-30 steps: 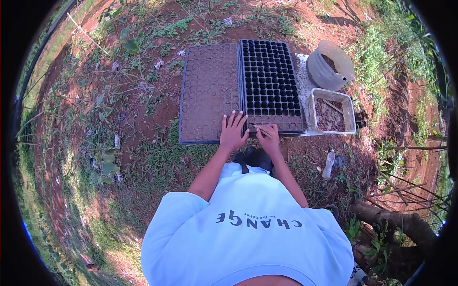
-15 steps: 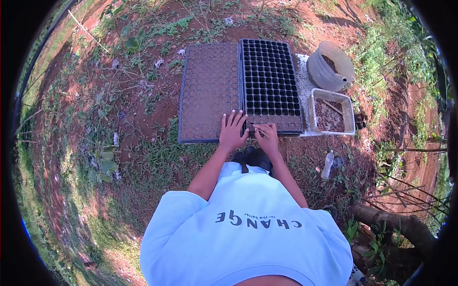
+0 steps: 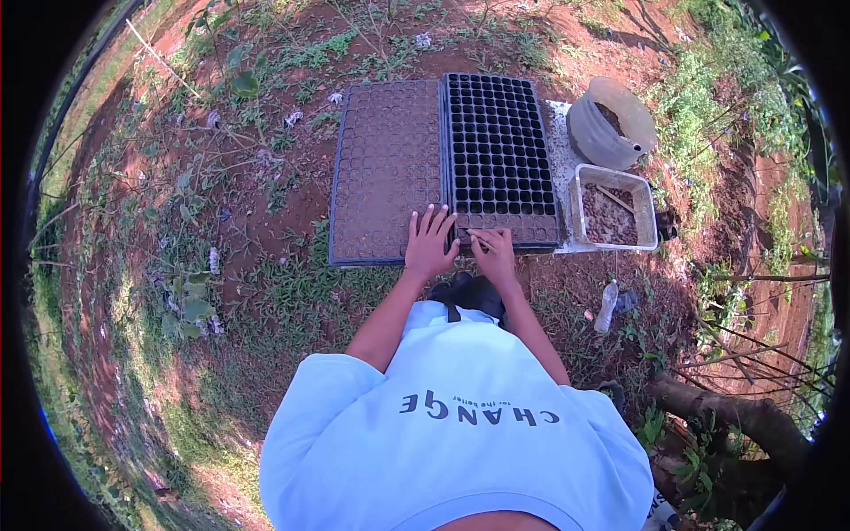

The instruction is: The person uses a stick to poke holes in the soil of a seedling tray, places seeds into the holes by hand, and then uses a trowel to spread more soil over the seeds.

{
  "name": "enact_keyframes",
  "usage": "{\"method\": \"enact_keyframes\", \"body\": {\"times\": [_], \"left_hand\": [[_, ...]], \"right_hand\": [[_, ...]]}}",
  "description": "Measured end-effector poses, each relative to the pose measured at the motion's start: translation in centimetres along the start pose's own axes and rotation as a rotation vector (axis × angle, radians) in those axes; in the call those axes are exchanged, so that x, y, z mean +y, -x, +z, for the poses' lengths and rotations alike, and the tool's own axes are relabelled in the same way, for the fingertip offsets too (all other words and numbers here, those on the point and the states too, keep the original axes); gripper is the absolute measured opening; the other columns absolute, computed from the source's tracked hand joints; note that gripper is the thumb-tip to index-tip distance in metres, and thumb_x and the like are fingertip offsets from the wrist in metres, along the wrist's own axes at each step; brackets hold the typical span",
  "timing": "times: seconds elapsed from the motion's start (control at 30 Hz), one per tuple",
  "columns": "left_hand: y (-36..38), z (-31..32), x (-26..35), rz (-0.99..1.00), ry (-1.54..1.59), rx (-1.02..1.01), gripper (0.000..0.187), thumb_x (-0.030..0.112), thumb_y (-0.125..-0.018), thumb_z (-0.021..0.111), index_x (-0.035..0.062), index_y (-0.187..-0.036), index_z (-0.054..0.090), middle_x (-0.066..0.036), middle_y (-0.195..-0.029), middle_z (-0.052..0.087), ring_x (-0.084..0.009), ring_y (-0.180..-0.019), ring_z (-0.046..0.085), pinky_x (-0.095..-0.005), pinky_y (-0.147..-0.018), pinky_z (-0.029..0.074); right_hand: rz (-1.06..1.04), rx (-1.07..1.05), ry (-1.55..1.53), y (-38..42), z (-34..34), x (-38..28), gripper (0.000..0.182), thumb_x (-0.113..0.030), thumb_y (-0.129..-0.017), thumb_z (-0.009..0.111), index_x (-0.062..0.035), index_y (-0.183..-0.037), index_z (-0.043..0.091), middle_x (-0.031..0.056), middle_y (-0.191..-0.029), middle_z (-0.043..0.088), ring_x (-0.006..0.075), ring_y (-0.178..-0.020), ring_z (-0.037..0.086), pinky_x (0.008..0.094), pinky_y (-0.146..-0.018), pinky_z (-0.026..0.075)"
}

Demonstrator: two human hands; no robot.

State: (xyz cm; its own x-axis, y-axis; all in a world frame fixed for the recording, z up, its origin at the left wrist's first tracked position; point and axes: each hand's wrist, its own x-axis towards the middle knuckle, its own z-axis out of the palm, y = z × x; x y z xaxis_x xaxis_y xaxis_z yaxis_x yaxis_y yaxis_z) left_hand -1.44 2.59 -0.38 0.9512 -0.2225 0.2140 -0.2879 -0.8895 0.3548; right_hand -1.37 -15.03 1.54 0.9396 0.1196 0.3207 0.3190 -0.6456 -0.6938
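Observation:
My left hand [image 3: 430,245] lies flat with its fingers spread over the near right corner of a soil-filled seedling tray [image 3: 388,168], beside the seam between the two trays. My right hand [image 3: 494,254] is closed in a pinch at the near edge of a black seedling tray [image 3: 498,146]. Its fingertips touch the soil-filled cells in the nearest rows; whatever they hold is too small to make out. Beyond those rows, the black tray's cells look dark and hollow.
Right of the trays, a rectangular plastic tub [image 3: 657,221] holds brown material and a small stick [image 3: 615,197]. Behind it stands a cut translucent bucket [image 3: 604,137] with dark soil inside. A clear plastic bottle [image 3: 607,307] lies on the ground, and a thick branch [image 3: 739,409] is at lower right.
The trays and tubs sit very slightly further left in the view. Both hands keep nearly the same place and pose on the trays.

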Motion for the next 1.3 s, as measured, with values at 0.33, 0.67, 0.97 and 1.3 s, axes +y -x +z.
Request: {"method": "enact_keyframes", "body": {"times": [0.33,0.67,0.97,1.3], "left_hand": [[-0.1,0.2,-0.1,0.009,-0.018,-0.008,0.06,0.04,-0.088,0.054,0.0169,-0.141,0.043,-0.007,-0.151,0.035,-0.0281,-0.144,0.022,-0.0551,-0.118,0.009],[-0.1,0.1,0.0,0.01,-0.008,0.002,0.06,0.038,-0.088,0.056,0.0174,-0.142,0.043,-0.007,-0.151,0.036,-0.0283,-0.144,0.024,-0.0545,-0.117,0.011],[0.0,0.1,0.0,0.017,-0.019,0.022,0.06,0.039,-0.087,0.057,0.0167,-0.141,0.044,-0.007,-0.15,0.038,-0.0289,-0.143,0.026,-0.0551,-0.117,0.013],[0.0,0.3,-0.2,0.007,-0.029,-0.015,0.059,0.04,-0.09,0.053,0.0172,-0.142,0.042,-0.006,-0.151,0.035,-0.0279,-0.144,0.023,-0.0542,-0.118,0.011]], "right_hand": [[-0.021,-0.021,0.017,-0.3,-0.3,0.0,0.019,-0.009,-0.079,0.072,-0.0128,-0.098,0.075,0.0043,-0.093,0.071,0.027,-0.093,0.053,0.036,-0.086,0.046],[0.022,0.006,0.052,-0.3,-0.1,-0.4,0.019,-0.01,-0.079,0.071,-0.0138,-0.097,0.075,0.0043,-0.094,0.07,0.0277,-0.093,0.053,0.0362,-0.085,0.047],[0.02,-0.008,-0.004,0.0,-0.2,-0.1,0.019,-0.01,-0.08,0.071,-0.0133,-0.098,0.075,0.0045,-0.091,0.07,0.0281,-0.089,0.053,0.0361,-0.082,0.046],[0.127,0.009,-0.163,0.6,-0.6,-0.1,0.019,-0.01,-0.081,0.07,-0.0134,-0.1,0.075,0.0018,-0.095,0.072,0.0204,-0.09,0.055,0.0327,-0.087,0.044]]}}
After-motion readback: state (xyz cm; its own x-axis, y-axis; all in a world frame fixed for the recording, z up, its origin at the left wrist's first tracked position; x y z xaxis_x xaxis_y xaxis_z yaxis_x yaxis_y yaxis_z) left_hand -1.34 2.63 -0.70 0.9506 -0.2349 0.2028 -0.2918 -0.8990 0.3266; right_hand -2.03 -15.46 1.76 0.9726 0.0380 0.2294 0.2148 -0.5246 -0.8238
